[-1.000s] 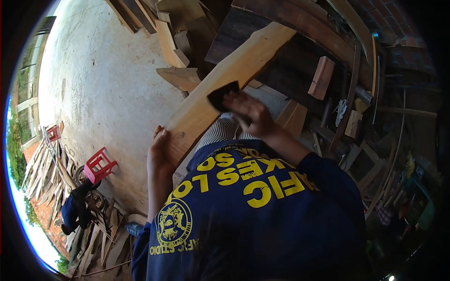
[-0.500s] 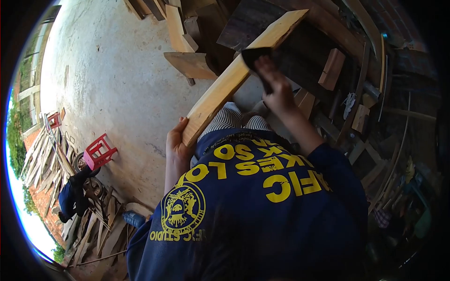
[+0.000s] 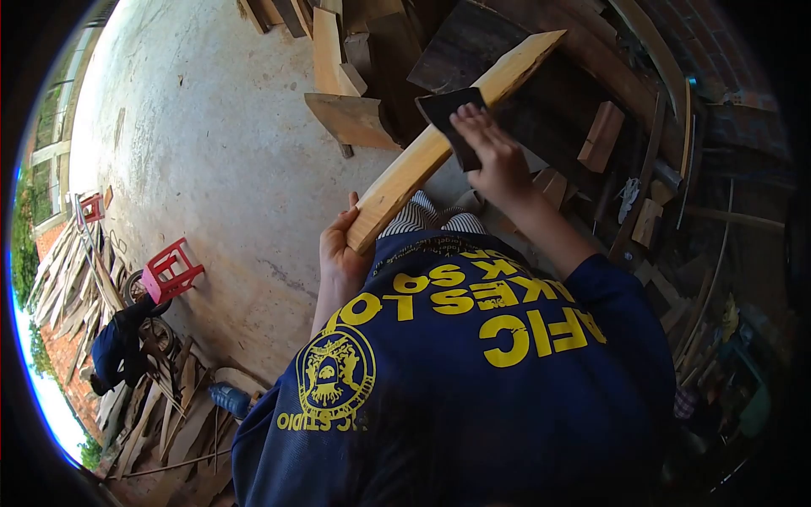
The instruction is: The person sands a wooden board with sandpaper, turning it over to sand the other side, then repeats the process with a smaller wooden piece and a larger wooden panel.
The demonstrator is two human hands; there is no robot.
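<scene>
A pale wooden plank [image 3: 405,177] slants from my lap up toward the upper right. My left hand [image 3: 342,245] grips its near end, with the thumb along the edge and fingers partly hidden beneath. A dark sheet of sandpaper [image 3: 439,108] is bent over the plank's top and side, around mid-length. On that sheet my right hand [image 3: 492,156] presses with its fingers, keeping the sandpaper against the wood. The plank's far end rests near a dark board [image 3: 465,42].
Wood offcuts [image 3: 346,118] stand on the concrete floor [image 3: 220,127] ahead. More blocks [image 3: 601,135] and boards crowd the right. At left are a red plastic stool [image 3: 171,270], a pile of wood strips [image 3: 68,287], a blue bottle [image 3: 228,397] and dark blue cloth [image 3: 118,346].
My right hand has shifted slightly down along the plank with the sandpaper, which now shows flatter. The left hand still holds the near end; the whole view has moved a little.
</scene>
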